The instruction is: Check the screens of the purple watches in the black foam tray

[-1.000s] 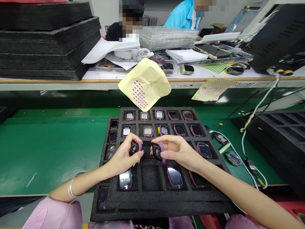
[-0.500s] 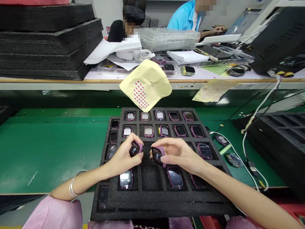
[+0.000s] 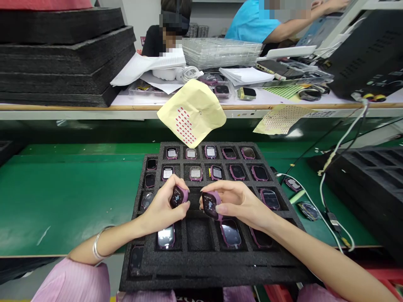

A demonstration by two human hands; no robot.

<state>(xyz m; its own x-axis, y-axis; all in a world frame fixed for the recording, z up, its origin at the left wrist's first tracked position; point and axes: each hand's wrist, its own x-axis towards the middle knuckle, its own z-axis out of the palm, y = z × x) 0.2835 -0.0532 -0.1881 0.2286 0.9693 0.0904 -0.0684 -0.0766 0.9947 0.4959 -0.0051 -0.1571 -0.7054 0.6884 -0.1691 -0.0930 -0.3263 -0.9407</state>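
Observation:
My left hand (image 3: pixel 166 201) pinches a purple smartwatch body (image 3: pixel 176 197) whose dark screen is lit with a small picture. A second purple watch body (image 3: pixel 210 204), its screen also lit, sits between the thumb and fingers of my right hand (image 3: pixel 234 201). Both are held above a black foam tray (image 3: pixel 201 264), a short gap apart. Several more purple watches lie in the tray's square pockets, some with white lit screens like the upper-left watch (image 3: pixel 171 152), others dark like the lower watch (image 3: pixel 231 233). The pocket (image 3: pixel 199 235) below my hands holds no watch.
A yellow sheet with red arrows (image 3: pixel 192 113) hangs from the shelf edge behind the tray. Stacked black foam (image 3: pixel 59 63) stands at upper left. White cables (image 3: pixel 325 201) and loose watches lie right of the tray. Two people sit beyond the shelf.
The watch in my right hand has turned slightly and shifted a little right. My left hand stays almost still. The person in blue has raised an arm toward the upper right.

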